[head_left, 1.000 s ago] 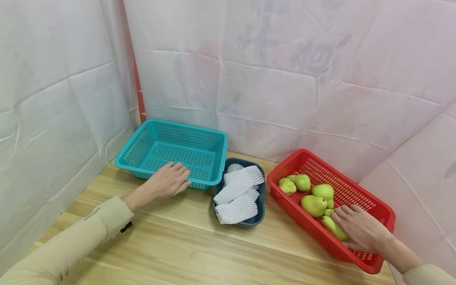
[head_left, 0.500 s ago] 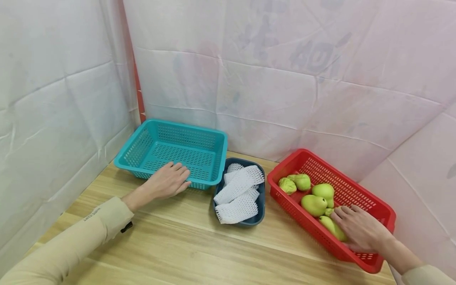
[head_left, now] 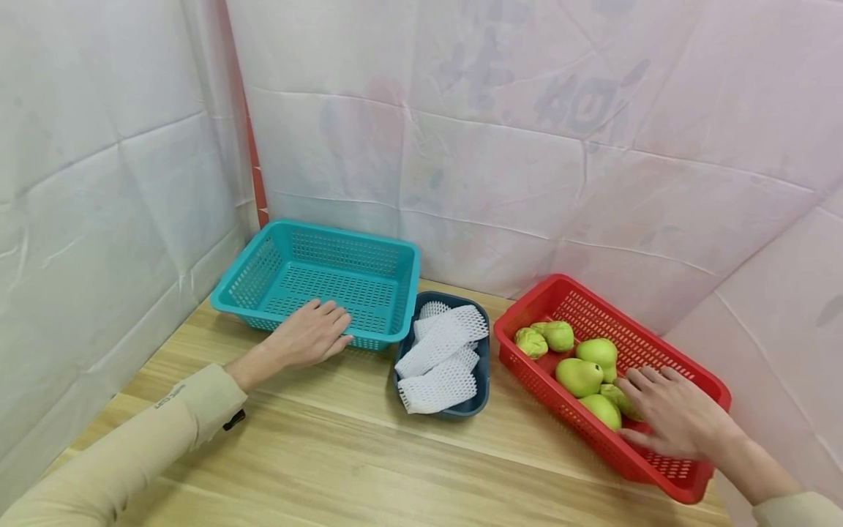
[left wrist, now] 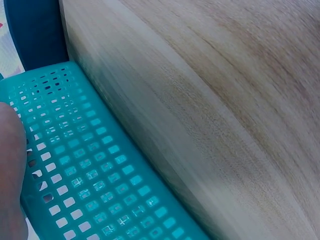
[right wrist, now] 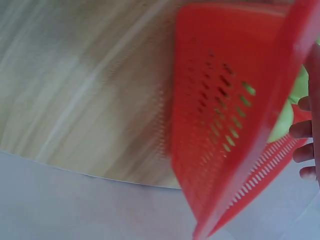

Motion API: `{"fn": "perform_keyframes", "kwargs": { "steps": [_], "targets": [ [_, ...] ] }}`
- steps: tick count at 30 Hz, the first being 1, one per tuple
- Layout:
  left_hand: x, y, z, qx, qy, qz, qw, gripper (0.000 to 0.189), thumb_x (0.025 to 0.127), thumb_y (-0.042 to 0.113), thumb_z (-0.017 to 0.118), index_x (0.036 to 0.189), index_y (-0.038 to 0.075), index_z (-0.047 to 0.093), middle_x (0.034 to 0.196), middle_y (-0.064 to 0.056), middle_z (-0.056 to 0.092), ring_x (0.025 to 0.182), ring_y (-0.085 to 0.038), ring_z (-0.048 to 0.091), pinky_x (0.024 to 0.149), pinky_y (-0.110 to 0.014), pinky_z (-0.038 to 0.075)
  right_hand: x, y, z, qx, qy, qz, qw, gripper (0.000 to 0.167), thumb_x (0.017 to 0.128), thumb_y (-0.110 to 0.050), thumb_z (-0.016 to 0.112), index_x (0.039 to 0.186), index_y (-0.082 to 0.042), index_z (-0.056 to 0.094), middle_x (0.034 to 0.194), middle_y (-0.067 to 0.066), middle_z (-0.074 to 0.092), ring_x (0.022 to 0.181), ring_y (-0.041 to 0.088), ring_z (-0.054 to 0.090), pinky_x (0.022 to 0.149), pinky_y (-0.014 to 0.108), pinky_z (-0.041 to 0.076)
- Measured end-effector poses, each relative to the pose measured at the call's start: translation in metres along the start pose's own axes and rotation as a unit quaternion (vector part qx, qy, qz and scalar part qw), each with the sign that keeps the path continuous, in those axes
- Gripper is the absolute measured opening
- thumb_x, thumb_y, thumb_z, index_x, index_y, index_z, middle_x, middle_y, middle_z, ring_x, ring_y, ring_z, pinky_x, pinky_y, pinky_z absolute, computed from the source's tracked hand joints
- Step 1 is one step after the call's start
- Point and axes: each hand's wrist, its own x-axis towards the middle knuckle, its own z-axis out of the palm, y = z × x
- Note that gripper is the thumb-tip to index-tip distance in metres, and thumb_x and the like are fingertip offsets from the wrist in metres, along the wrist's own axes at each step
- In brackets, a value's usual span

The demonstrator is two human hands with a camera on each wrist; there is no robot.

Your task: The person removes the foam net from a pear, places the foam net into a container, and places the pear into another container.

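My left hand (head_left: 312,333) rests on the front rim of a teal slotted basket (head_left: 336,285), fingers extended over it; no item shows inside. At the right, several yellow-green pears (head_left: 579,378) lie in a long red slotted basket (head_left: 634,350); a couple at its far end look wrinkled. My right hand (head_left: 681,413) hovers over the near end of that basket, fingers loosely spread, their tips at a pear (head_left: 619,400) that they partly cover. Loose fingers (right wrist: 301,130) show beside green fruit in the right wrist view; I see no grip there.
Between the baskets stands a small dark blue tray (head_left: 484,377) with several white foam net sleeves (head_left: 440,342). White cloth (head_left: 487,168) hangs behind and at both sides. The wooden table (head_left: 369,468) extends in front.
My right hand has shifted slightly right and its fingers have loosened. Below it, the pears have turned and shifted in the red basket. My left hand has stayed on the teal rim.
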Motion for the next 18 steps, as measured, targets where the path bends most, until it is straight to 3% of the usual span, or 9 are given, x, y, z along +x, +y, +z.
{"fn": "perform_keyframes", "kwargs": {
  "steps": [11,18],
  "targets": [
    [-0.001,-0.002,-0.005,-0.007,-0.039,-0.013,0.9991,0.035,0.111,0.042,0.049,0.102,0.010,0.059,0.100,-0.006,0.065,0.086,-0.024,0.054,0.076,-0.038,0.047,0.022,0.003,-0.022,0.016,0.048,0.048,0.9976,0.088,0.077,-0.080,0.071,0.122,-0.004,0.070,0.110,0.013,0.070,0.103,0.036,0.067,0.086,0.057,0.054],
    [-0.001,0.002,-0.013,-0.039,-0.070,-0.060,0.9950,0.046,0.107,0.053,0.054,0.111,0.009,0.062,0.101,-0.007,0.064,0.092,-0.025,0.059,0.079,-0.040,0.049,0.035,-0.012,-0.036,0.069,0.064,0.107,0.9898,0.091,0.075,-0.069,0.080,0.134,-0.002,0.064,0.120,0.019,0.069,0.110,0.042,0.064,0.094,0.063,0.050]
  ]
}}
